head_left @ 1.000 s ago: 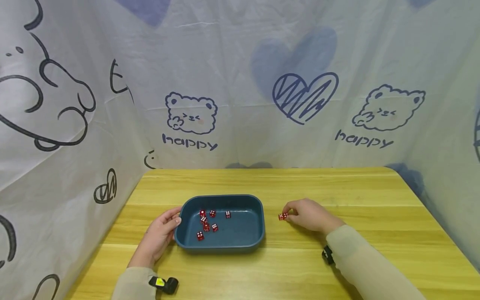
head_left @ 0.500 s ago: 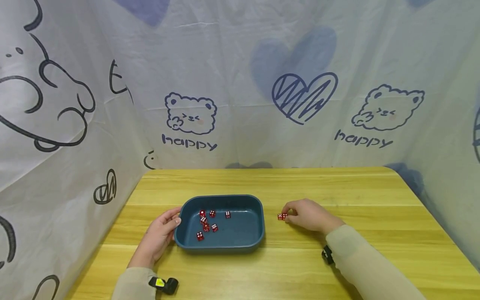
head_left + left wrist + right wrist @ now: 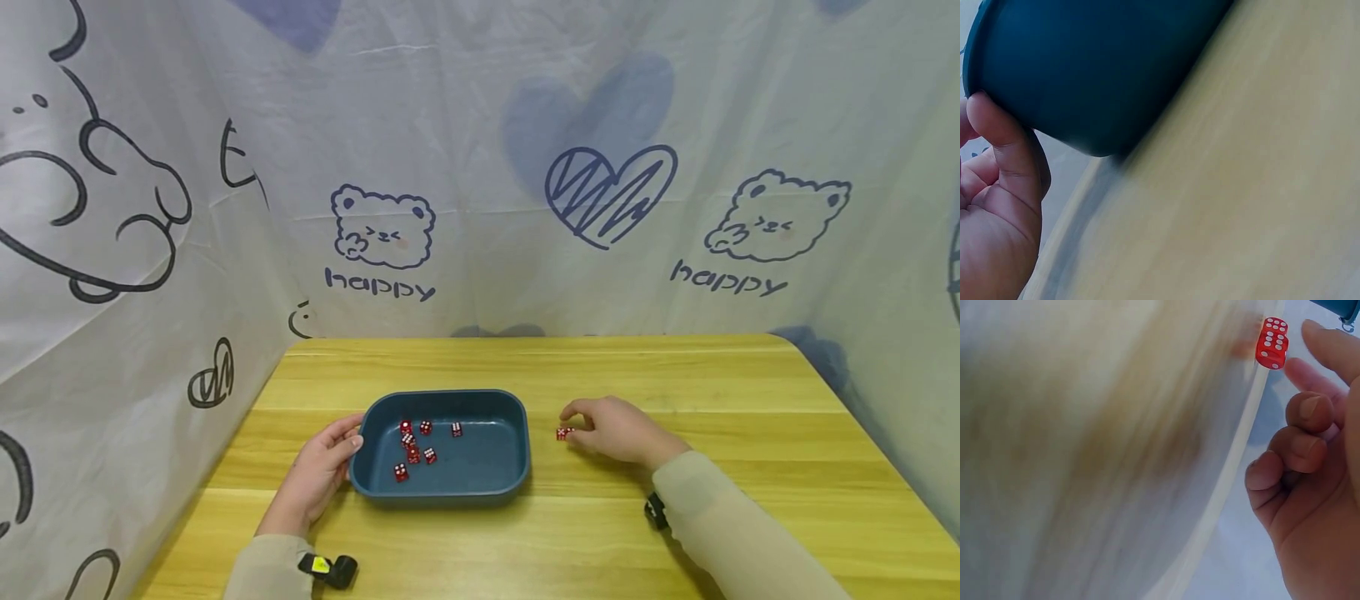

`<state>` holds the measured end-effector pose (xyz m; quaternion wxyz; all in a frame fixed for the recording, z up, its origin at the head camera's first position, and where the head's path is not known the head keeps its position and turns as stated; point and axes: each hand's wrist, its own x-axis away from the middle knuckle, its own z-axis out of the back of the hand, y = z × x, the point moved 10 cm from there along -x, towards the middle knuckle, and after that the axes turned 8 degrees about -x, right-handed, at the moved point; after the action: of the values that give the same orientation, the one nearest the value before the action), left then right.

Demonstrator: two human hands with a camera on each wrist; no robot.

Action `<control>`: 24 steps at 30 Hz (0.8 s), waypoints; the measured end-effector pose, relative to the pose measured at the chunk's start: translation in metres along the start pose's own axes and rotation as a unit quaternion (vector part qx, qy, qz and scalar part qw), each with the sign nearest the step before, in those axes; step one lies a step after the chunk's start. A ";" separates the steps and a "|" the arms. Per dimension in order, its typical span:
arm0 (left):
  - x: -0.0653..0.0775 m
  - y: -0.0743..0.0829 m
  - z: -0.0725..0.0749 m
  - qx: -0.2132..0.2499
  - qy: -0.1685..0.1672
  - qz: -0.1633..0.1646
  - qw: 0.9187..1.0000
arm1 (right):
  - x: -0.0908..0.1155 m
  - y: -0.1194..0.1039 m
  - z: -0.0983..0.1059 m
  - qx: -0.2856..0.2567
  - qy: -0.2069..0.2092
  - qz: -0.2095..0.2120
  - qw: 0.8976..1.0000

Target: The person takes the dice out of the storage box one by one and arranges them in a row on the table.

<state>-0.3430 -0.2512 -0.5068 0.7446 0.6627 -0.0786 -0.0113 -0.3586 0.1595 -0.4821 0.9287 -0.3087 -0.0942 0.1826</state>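
Note:
A dark blue rectangular tray (image 3: pixel 480 483) stands on the table with several red dice (image 3: pixel 412 454) scattered over its left half. My left hand (image 3: pixel 322 462) grips the tray's left end, thumb tip at the rim; the left wrist view shows the thumb (image 3: pixel 1000 128) against its wall. To the right of the tray, my right hand (image 3: pixel 615 429) is low over the table beside two red dice (image 3: pixel 561 434) set side by side. In the right wrist view, thumb and forefinger are spread apart near these dice (image 3: pixel 1271 344), while the other fingers are curled in.
The yellow wood-grain table (image 3: pixel 540 550) ends at a back edge against a pale printed cloth (image 3: pixel 487 250), which also hangs along both sides. Small black cameras sit on the left wrist (image 3: pixel 330 570) and right wrist (image 3: pixel 656 510).
My right thumb and forefinger have parted from their pinch at the two dice, the forefinger lifting away. The dice stay on the table; the left hand and tray keep their place.

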 end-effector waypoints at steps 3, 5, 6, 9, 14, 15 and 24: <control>0.000 0.000 0.000 0.001 0.001 -0.001 1.000 | 0.001 -0.003 0.000 0.001 0.001 0.004 1.000; 0.000 0.000 -0.001 0.007 -0.001 -0.001 1.000 | 0.001 -0.006 0.000 0.002 0.003 0.011 1.000; 0.000 0.000 -0.001 0.010 -0.001 -0.002 1.000 | 0.002 -0.008 0.000 0.002 0.004 0.016 1.000; 0.000 0.001 -0.002 0.017 -0.001 -0.003 1.000 | 0.002 -0.014 -0.001 0.003 0.006 0.029 1.000; 0.000 0.002 -0.001 0.018 0.001 -0.002 1.000 | 0.001 -0.024 0.001 0.005 0.016 0.041 0.999; 0.000 0.002 -0.001 0.018 0.000 -0.001 1.000 | 0.001 -0.026 0.002 0.005 0.018 0.043 0.999; -0.002 -0.001 -0.001 0.016 -0.003 -0.001 1.000 | 0.000 -0.056 0.004 0.004 0.031 0.079 0.996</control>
<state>-0.3447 -0.2504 -0.5083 0.7340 0.6743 -0.0798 -0.0128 -0.3435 0.1200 -0.4450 0.9149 -0.3173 -0.0401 0.2465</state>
